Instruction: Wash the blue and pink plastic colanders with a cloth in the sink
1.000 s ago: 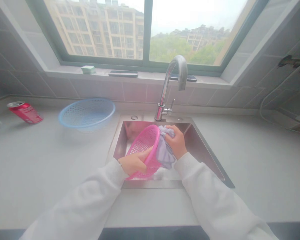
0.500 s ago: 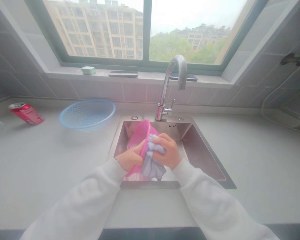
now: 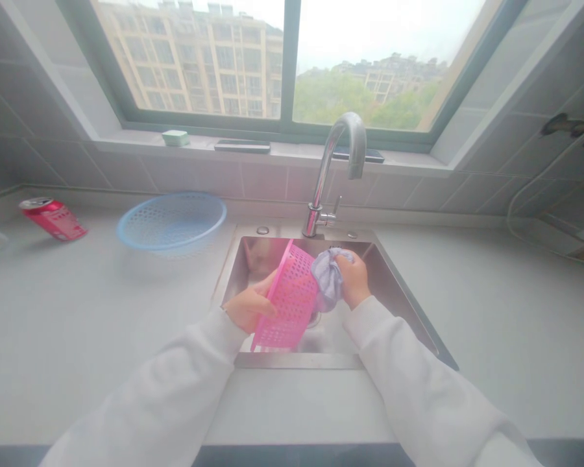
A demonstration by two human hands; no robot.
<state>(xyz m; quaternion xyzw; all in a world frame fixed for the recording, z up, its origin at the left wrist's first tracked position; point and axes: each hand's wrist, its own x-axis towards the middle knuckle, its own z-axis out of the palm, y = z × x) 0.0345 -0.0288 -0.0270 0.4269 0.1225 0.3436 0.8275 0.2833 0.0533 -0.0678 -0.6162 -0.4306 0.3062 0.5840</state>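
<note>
A pink plastic basket (image 3: 292,301) with a pattern of holes is tilted on its side over the sink (image 3: 399,311). My left hand (image 3: 250,305) grips it by the rim, thumb on the outer side and the other fingers partly hidden inside. In my right hand (image 3: 354,279) is a bunched, pale purple cloth (image 3: 328,277), which lies against the basket's base on the right. The fingers of that hand are closed around the cloth.
The chrome faucet (image 3: 353,146) arches behind the sink. On the counter to the left stand a blue basket (image 3: 172,220) and a leaning red can (image 3: 53,219). The windowsill holds a pale green block (image 3: 175,137) and two flat dark objects.
The basket has turned so its outer side faces right. My right hand has carried the cloth from the rim area rightward and slightly up to the base. My left hand keeps its hold.
</note>
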